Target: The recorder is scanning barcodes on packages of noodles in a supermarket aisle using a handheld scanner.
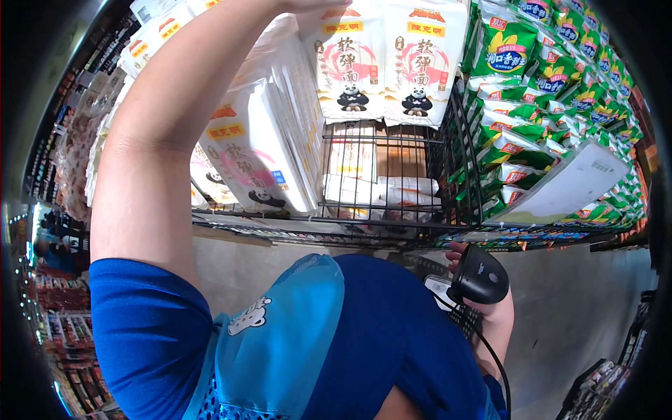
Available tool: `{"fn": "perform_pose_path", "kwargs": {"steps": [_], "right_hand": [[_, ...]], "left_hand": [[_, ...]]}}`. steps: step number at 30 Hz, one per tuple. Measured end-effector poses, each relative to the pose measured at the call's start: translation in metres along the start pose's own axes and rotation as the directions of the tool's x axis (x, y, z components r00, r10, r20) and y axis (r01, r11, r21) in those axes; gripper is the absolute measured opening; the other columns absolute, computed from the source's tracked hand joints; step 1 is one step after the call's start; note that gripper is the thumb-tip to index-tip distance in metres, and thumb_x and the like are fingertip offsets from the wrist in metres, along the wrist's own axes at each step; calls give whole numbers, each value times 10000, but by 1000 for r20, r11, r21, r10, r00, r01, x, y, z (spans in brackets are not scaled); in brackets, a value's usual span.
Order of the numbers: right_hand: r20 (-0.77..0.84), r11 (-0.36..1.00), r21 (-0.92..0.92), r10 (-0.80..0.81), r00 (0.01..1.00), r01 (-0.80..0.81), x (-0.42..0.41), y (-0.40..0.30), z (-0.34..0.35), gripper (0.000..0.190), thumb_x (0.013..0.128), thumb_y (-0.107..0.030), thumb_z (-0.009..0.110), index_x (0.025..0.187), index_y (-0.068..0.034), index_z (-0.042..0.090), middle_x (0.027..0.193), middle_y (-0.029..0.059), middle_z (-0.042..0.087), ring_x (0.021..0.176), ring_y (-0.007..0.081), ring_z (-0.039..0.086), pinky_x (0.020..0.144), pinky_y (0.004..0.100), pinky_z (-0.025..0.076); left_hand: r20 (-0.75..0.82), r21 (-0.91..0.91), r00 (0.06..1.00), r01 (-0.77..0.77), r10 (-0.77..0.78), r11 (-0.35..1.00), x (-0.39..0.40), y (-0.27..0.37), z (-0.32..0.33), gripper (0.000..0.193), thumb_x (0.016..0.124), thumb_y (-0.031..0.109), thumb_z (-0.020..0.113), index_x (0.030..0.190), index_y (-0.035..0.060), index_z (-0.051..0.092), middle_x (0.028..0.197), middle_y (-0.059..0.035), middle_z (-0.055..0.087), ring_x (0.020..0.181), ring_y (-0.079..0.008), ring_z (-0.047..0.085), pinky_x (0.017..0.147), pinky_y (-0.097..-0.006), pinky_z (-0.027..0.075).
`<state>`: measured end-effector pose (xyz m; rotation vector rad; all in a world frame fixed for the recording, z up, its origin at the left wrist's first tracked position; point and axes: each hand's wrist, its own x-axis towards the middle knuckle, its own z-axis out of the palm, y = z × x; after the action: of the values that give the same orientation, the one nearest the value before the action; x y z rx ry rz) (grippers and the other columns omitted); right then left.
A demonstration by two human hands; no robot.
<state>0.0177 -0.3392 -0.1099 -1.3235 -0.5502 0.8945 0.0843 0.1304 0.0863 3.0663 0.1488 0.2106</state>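
My left arm stretches up across wire shelving, and only part of my left hand (320, 3) shows at the top edge. It lies over the upper end of white noodle packets (349, 63) printed with a panda; whether it grips one is hidden. Lower right, my right hand (485, 310) is wrapped around a black handheld scanner (480, 275), its fingertips showing past the far side. A black cable (493, 349) hangs from the scanner. Beside it, a small white-faced item (440, 290) is partly covered, and I cannot tell what carries it.
More noodle packets (252, 152) stand in a row on the left. Under the wire grid (401, 152) lie further packets and a cardboard box (401, 157). Green packets (504, 47) with corn pictures fill the right side, behind a pale sign (569, 184). Grey floor (562, 299) lies below.
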Motion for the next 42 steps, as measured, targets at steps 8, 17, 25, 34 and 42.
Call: {"fn": "perform_pose_path", "kwargs": {"steps": [8,17,25,34,42], "right_hand": [[-4,999,-6,-33,999,33,-4,4,3,776,572,-158,785,1248,83,489,1329,240,464,1188,293,517,978,385,426],[7,993,-100,-57,998,57,-9,5,5,719,586,-165,761,1219,76,518,1304,217,497,1163,274,534,962,377,430],[-45,995,-94,-40,998,36,-14,5,10,707,559,-150,752,1197,69,541,1287,202,521,1144,262,550,951,372,435],[-81,989,-144,-55,995,43,-19,8,15,731,535,-75,751,1217,70,531,1274,195,538,1159,270,544,963,379,428],[-132,993,-117,-44,990,28,-28,10,17,756,529,-77,765,1231,66,522,1268,183,546,1156,271,546,967,382,426]], "left_hand": [[-13,28,1000,-19,19,999,-2,-3,-5,211,901,239,541,904,51,637,747,-47,633,705,-170,576,673,-319,459],[-46,111,996,-68,73,991,1,-10,-7,224,889,269,568,938,63,641,810,-64,646,753,-189,599,689,-323,474],[-54,163,990,-119,129,979,12,-23,-14,246,877,296,592,969,75,644,867,-79,657,796,-206,620,705,-325,487],[-61,207,977,-186,203,960,22,1,-1,218,883,268,577,984,88,646,894,-97,660,821,-242,618,744,-344,472],[-7,280,985,-166,175,946,11,16,-6,253,863,321,612,958,87,610,838,-112,629,784,-270,598,702,-375,455]]}}
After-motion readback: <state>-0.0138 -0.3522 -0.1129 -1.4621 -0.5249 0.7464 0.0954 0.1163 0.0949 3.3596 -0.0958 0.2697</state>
